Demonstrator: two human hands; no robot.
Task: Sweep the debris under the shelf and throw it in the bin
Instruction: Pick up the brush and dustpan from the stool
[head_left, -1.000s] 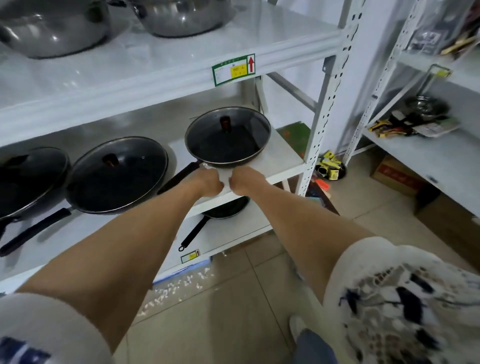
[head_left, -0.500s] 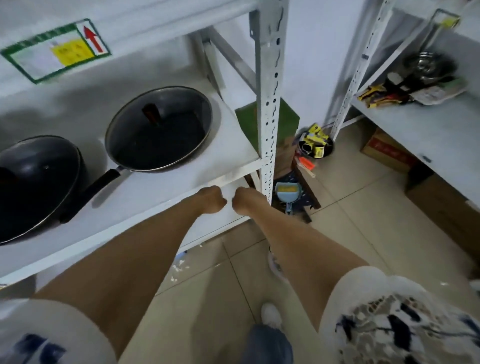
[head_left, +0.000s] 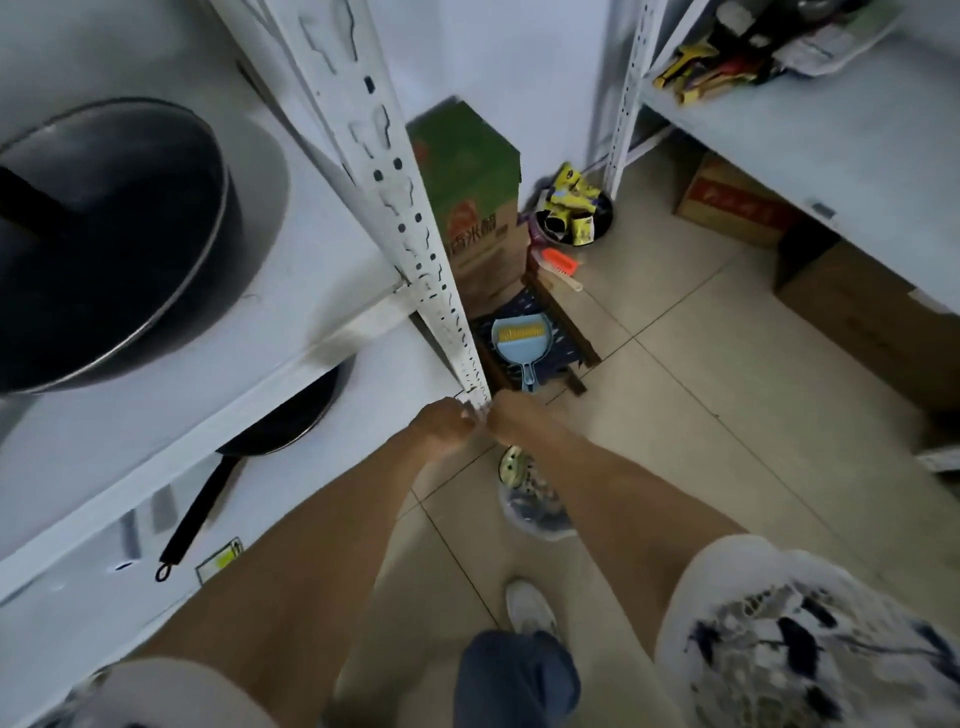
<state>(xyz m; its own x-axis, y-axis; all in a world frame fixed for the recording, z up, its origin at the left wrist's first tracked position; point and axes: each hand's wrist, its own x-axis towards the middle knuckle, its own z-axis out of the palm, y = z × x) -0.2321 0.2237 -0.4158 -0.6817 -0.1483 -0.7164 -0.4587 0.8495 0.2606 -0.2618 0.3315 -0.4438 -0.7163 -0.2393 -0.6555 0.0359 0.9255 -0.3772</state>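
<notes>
1. Head view: the debris itself does not show from this angle; the floor under the shelf (head_left: 218, 332) is hidden by the lower boards and by the person's arms, so where it lies cannot be told here.
2. The tools for the job sit just past the shelf's corner post (head_left: 415, 249): a light blue dustpan (head_left: 521, 340) with a yellow-bristled brush laid in it rests on a dark low stool (head_left: 550, 322), untouched by either hand.
3. A likely bin (head_left: 574, 221), a dark round tub stuffed with yellow wrappers, stands on the tiles by the far wall, beyond the stool and beside a green-topped carton (head_left: 467, 192).
4. The left hand (head_left: 441, 423) and right hand (head_left: 511, 418) are stretched forward side by side at the foot of the post, both clenched into loose fists. A pale sliver shows between them, but whether that is something pinched or just the post's edge, I cannot tell.
5. Judged from this, the task is barely begun: the pan and brush are not picked up, nothing is swept, nothing binned. Fetching the tools, sweeping under the shelf, and tipping the pan out all remain.
6. Around this: frying pans (head_left: 104, 244) on the shelf boards, cardboard boxes (head_left: 737, 208) under a second rack on the right, and the person's shoes (head_left: 530, 605) on beige tiles.
</notes>
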